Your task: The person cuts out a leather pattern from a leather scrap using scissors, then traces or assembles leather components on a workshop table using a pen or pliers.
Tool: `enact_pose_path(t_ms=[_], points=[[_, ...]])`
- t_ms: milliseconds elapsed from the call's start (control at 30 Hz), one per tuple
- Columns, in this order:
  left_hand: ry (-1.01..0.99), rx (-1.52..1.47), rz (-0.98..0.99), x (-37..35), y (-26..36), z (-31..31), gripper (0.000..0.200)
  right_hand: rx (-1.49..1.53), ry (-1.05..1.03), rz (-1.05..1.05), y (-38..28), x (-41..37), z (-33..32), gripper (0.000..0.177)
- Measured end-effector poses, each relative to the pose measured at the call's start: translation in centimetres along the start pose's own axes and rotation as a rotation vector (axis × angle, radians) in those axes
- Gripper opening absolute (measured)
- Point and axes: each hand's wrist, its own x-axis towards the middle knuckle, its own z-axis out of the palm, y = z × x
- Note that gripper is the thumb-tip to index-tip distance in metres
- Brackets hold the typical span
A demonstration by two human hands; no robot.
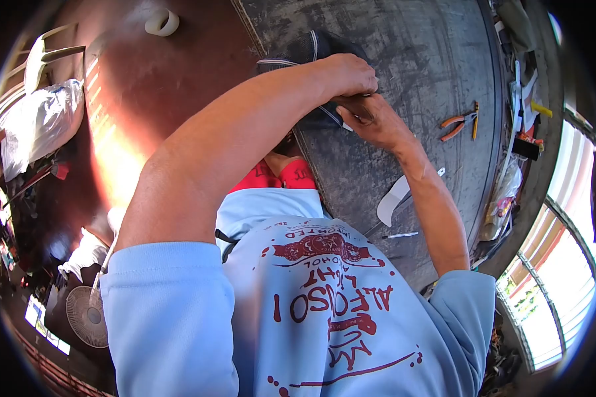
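My left hand [352,74] reaches across from the left, its fingers closed in a pinch. Just below it, my right hand [376,122] is also closed, thumb bent, with its fingertips almost meeting the left ones. What lies between the fingertips is hidden. Behind and under both hands is a black fabric piece [324,49] with white-edged trim, bunched on the dark worktable [410,59]. A small white bit shows beneath my right thumb. Near my right forearm lies a curved pale blade [394,200].
Orange-handled pliers [453,127] lie right of my hands. A slim pen-like item [399,235] is near my shirt. Assorted items line the table's right edge. On the left are a pale roll [161,23] on the reddish floor, a plastic bag [46,126] and a fan [86,316].
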Motion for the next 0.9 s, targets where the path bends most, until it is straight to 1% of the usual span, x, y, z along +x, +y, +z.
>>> enact_pose_path(t_ms=[33, 133, 233, 333, 433, 633, 733, 833, 900], points=[[0.018, 0.017, -0.005, -0.1, 0.0, -0.2, 0.010, -0.008, -0.005, -0.010, -0.4, 0.2, -0.4, 0.024], [-0.025, 0.087, -0.061, 0.1, 0.4, -0.4, 0.011, -0.034, 0.010, 0.001, -1.7, -0.1, -0.7, 0.024], [-0.034, -0.002, -0.120, 0.1, 0.5, -0.4, 0.012, -0.018, 0.006, 0.007, -1.1, -0.1, -0.3, 0.024], [-0.078, 0.013, -0.105, -0.5, 0.9, -1.5, 0.013, -0.026, -0.002, 0.021, -0.9, -0.1, -0.1, 0.025], [-0.053, -0.036, -0.173, -0.1, 0.9, -0.6, 0.015, 0.008, -0.076, 0.126, -1.2, 0.1, -0.7, 0.024], [-0.018, 0.044, -0.106, -0.4, 0.9, -0.7, 0.016, -0.010, -0.082, -0.026, 0.2, 0.1, -0.6, 0.025], [0.006, 0.048, -0.109, -0.6, 0.9, -0.7, 0.015, 0.021, -0.105, -0.003, 0.0, 0.1, -0.7, 0.024], [-0.068, 0.041, -0.144, -0.3, 0.9, -0.7, 0.015, -0.070, -0.151, -0.030, 0.8, -0.2, -1.2, 0.024], [-0.067, 0.029, -0.157, -0.2, 0.9, -0.5, 0.015, -0.106, -0.130, -0.107, 1.1, -0.3, -1.0, 0.024]])
